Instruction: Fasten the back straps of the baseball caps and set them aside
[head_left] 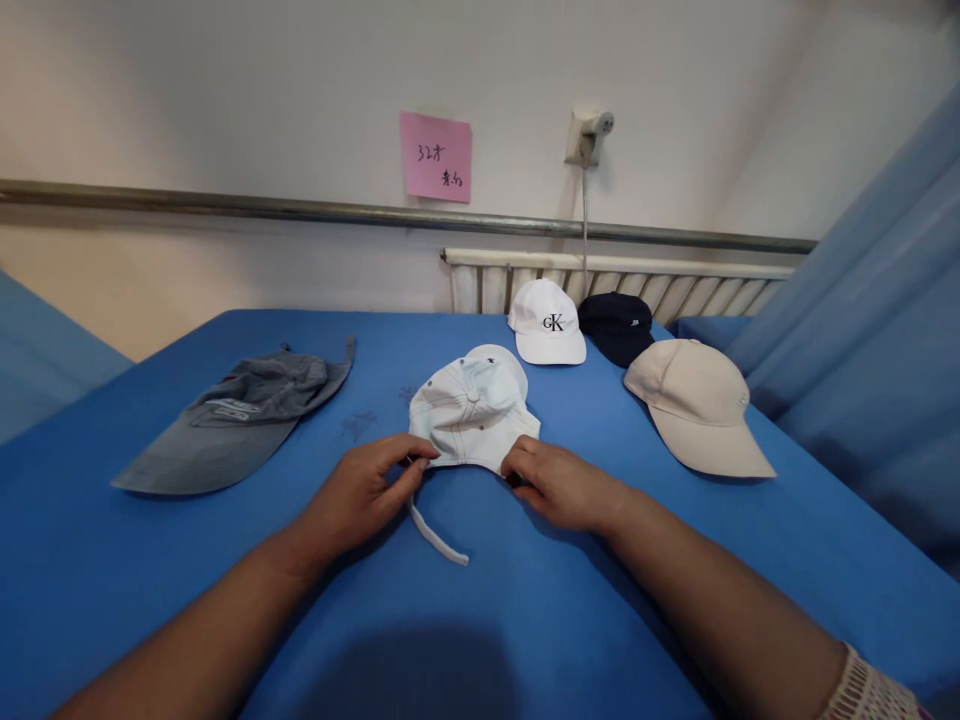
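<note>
A pale, nearly white baseball cap [472,405] lies on the blue surface with its brim pointing away from me and its back opening towards me. My left hand [375,485] pinches the cap's left rear edge between thumb and fingers. From that spot a loose strap [439,538] hangs down and curls on the blue cover. My right hand [559,485] has its fingers closed on the right rear edge, where a small dark piece shows under the fingertips.
A grey cap [240,420] lies to the left. Towards the back right are a white cap [546,320] with black letters, a dark navy cap [619,325] and a beige cap [697,405]. Behind the blue-covered table [187,600] stand a radiator [495,285] and a rail [262,206].
</note>
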